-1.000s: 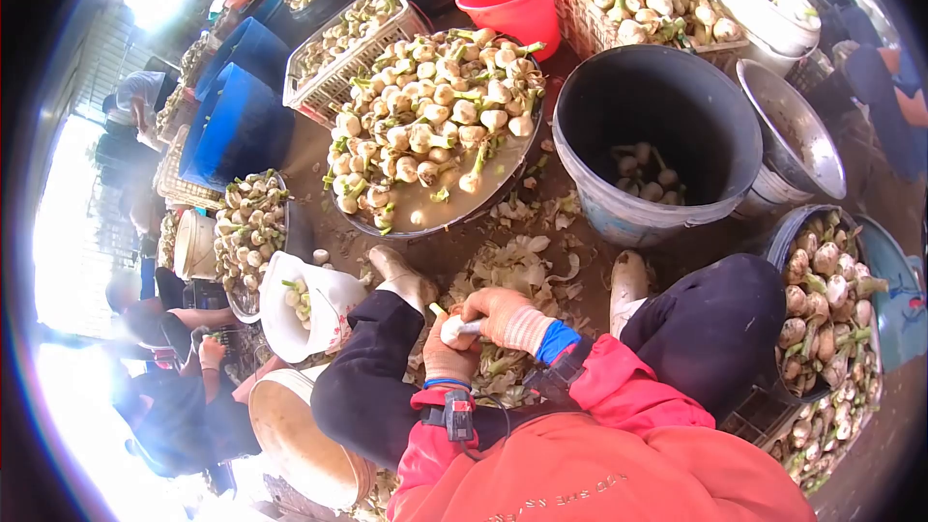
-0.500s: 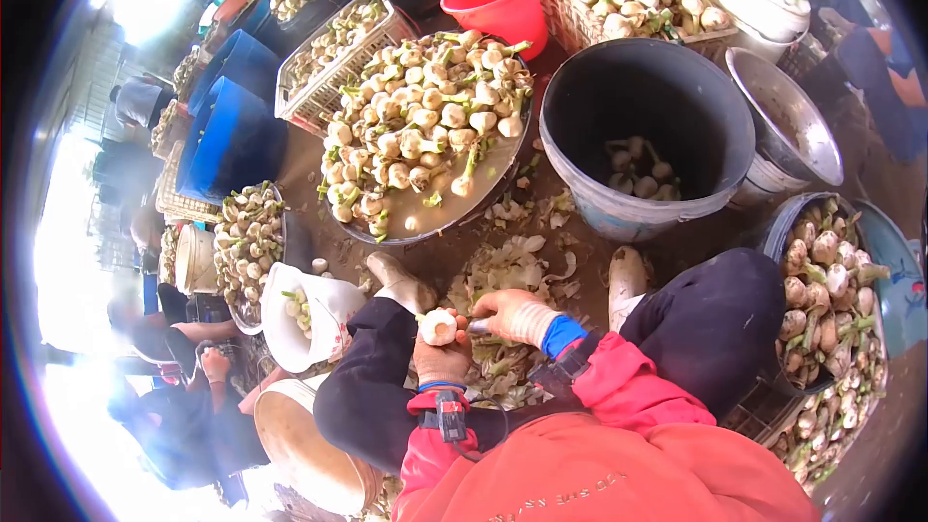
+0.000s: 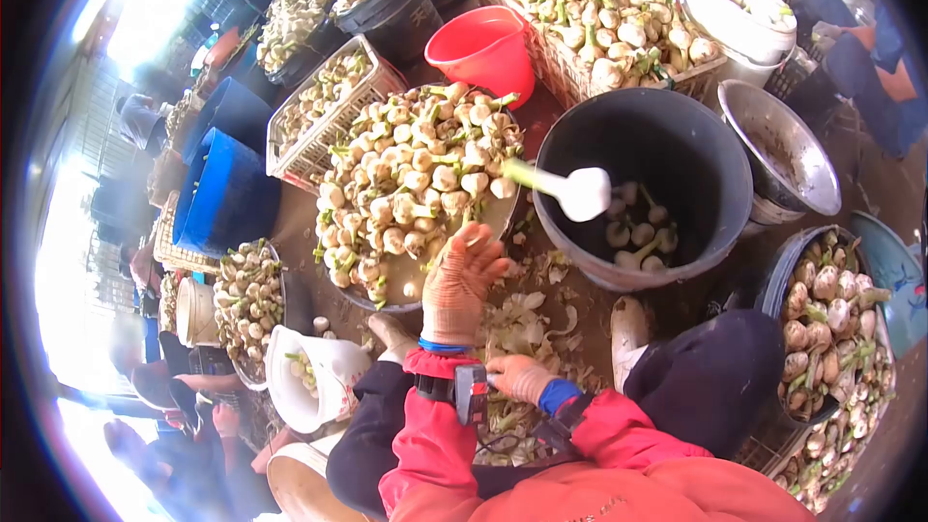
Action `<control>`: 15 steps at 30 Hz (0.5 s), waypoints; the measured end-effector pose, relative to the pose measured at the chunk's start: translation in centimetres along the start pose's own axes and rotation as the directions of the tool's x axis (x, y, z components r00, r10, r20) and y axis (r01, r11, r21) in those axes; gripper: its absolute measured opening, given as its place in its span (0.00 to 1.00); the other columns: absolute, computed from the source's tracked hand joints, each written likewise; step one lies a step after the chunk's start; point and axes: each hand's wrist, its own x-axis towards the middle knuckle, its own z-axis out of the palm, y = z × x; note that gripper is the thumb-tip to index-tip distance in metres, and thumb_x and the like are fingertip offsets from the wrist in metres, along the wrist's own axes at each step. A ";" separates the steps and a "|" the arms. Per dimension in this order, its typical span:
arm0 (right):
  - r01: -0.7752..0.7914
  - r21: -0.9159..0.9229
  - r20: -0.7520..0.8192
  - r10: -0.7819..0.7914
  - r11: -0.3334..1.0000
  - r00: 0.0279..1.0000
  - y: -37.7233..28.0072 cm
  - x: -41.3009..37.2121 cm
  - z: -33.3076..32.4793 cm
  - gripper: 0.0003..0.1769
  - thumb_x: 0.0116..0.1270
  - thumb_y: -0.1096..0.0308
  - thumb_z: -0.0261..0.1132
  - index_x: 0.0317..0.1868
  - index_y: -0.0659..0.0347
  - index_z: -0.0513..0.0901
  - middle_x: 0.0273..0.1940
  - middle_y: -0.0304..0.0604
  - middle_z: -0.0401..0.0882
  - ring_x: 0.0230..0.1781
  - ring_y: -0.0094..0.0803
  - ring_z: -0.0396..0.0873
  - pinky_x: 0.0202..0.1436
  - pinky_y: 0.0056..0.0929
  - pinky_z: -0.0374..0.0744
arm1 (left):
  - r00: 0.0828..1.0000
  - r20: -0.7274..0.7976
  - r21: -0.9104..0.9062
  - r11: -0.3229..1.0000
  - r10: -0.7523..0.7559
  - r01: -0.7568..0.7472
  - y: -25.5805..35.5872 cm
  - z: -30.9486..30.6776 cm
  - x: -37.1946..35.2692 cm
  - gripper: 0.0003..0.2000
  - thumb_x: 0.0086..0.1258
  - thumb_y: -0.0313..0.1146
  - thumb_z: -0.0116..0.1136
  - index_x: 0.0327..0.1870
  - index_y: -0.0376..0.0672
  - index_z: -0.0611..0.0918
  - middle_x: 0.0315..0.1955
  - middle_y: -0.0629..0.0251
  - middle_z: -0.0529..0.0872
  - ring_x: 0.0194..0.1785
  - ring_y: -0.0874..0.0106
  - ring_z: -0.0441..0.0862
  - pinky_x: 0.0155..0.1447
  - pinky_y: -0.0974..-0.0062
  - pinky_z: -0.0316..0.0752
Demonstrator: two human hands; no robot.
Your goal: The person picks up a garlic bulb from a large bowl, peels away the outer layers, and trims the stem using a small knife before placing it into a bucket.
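Observation:
A peeled white garlic bulb [image 3: 583, 193] with a green stem is in the air at the near rim of a big black bucket [image 3: 570, 246]. Loose garlic bulbs [image 3: 643, 232] lie inside that bucket. My left hand [image 3: 459, 280], in a pale glove, reaches out with fingers spread and nothing in it, near the heaped garlic [image 3: 416, 169] on a round tray [image 3: 396, 295]. Lower down, my right hand [image 3: 522, 377] is closed, its fingertips close to my left wrist. The knife it grips is mostly hidden there.
Peelings [image 3: 527, 324] litter the floor between my feet. A white bucket [image 3: 338, 387] stands left, a red bucket [image 3: 483, 43] behind the tray, a metal basin [image 3: 788, 155] right. Crates and tubs of garlic surround me. Other people sit at far left and right.
My left hand has swung forward and let go of the garlic bulb, which has flown toward the black bucket. My right hand has moved slightly down. The view has tilted up a little.

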 end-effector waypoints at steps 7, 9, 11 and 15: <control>0.099 0.134 -0.031 -0.096 0.986 0.995 -0.1 1.9 -0.4 0.18 0.60 0.58 0.59 0.49 0.52 0.79 0.40 0.51 0.81 0.39 0.45 0.78 0.44 0.34 0.75 | 0.921 -0.168 0.986 0.052 0.350 0.159 -6.3 -12.2 11.4 0.23 0.54 0.41 0.64 0.48 0.36 0.79 0.43 0.52 0.81 0.48 0.58 0.77 0.52 0.68 0.72; 0.135 0.145 -0.119 -0.118 0.980 0.986 1.0 3.0 0.2 0.19 0.61 0.55 0.60 0.51 0.52 0.78 0.39 0.53 0.80 0.39 0.47 0.78 0.44 0.33 0.74 | 0.947 -0.217 0.951 -0.166 0.238 0.260 -6.8 -12.0 12.9 0.24 0.48 0.40 0.66 0.45 0.36 0.79 0.41 0.48 0.81 0.49 0.51 0.77 0.54 0.66 0.72; 0.073 0.266 -0.038 -0.066 0.961 0.997 1.3 3.8 0.4 0.17 0.63 0.56 0.59 0.50 0.51 0.78 0.37 0.52 0.80 0.36 0.44 0.78 0.42 0.33 0.74 | 0.969 -0.177 0.984 0.033 0.174 0.174 -8.5 -14.7 14.2 0.22 0.47 0.37 0.65 0.44 0.37 0.79 0.36 0.51 0.83 0.42 0.54 0.80 0.50 0.68 0.74; -0.041 0.253 -0.082 0.063 0.967 0.995 -0.2 2.7 -1.1 0.14 0.62 0.59 0.61 0.46 0.52 0.81 0.34 0.51 0.80 0.33 0.37 0.78 0.40 0.30 0.74 | 0.963 -0.261 0.679 0.695 -0.073 0.237 -5.2 -12.0 10.9 0.18 0.53 0.26 0.63 0.48 0.38 0.78 0.33 0.63 0.83 0.35 0.74 0.81 0.38 0.80 0.76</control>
